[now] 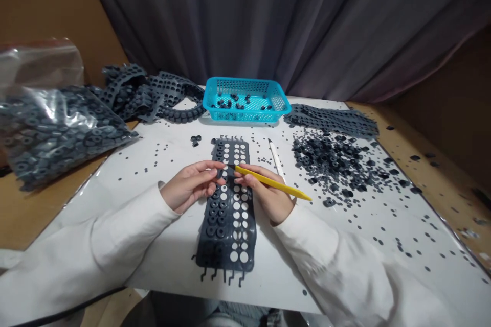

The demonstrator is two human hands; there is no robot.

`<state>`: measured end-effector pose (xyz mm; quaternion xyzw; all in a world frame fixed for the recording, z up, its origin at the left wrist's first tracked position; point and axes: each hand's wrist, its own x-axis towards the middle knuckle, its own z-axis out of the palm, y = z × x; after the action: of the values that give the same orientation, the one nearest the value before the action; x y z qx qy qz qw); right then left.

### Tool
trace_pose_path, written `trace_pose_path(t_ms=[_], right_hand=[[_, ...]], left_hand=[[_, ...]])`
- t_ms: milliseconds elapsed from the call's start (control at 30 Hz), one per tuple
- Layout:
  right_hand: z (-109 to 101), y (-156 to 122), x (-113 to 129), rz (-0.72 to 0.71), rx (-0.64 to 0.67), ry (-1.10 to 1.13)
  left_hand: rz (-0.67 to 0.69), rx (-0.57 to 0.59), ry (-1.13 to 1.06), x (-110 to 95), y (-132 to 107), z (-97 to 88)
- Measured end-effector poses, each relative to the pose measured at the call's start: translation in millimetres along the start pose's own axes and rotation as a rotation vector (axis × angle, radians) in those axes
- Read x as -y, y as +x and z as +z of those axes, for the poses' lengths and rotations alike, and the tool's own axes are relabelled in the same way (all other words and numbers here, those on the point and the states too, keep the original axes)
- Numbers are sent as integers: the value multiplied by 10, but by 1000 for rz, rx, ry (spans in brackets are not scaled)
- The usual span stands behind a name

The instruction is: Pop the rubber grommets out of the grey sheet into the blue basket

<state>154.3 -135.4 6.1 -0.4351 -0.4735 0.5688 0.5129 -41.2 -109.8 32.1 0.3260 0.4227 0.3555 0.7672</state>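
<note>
Right hand (264,191) fingers grip yellow plastic spatula (272,182) above perforated rubber sheet (226,245); left hand (190,186) fingers touch sheet, grip unclear.

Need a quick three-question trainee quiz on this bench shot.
1. Which hand holds the yellow plastic pick?
2. True or false: the blue mesh basket holds dark rubber pieces.
3. Fill in: the clear plastic bag lies to the ____ of the perforated rubber sheet.

Key: 1. The right hand. 2. True. 3. Left.
</note>
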Motion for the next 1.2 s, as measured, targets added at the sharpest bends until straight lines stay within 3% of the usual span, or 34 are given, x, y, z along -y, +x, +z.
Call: trace_pose_path(t_ms=[300, 467, 667, 900, 1000, 1067, 1133, 1200], right_hand=[[-2, -26, -32, -88, -58, -95], [74, -127, 5, -170, -10, -115], [49, -157, 80, -252, 32, -282], [60, -158, 151, -536, 18, -580], [-188, -29, 260, -599, -82, -649], [-500, 110, 356, -624, -289, -757], [-844, 250, 431, -553, -509, -890], [-1102, 350, 463, -429, -617, -1063]], left_hand=[[-70, -6, -29, 52, -7, 10], [-90, -13, 47, 69, 5, 9], [96, -68, 244, 63, 25, -26], [41, 221, 386, 88, -28, 73], [110, 259, 465, -19, -44, 3], [243, 281, 660, -108, -84, -48], [410, 457, 933, -148, -166, -58], [559, 735, 1178, -98, -282, -16]])
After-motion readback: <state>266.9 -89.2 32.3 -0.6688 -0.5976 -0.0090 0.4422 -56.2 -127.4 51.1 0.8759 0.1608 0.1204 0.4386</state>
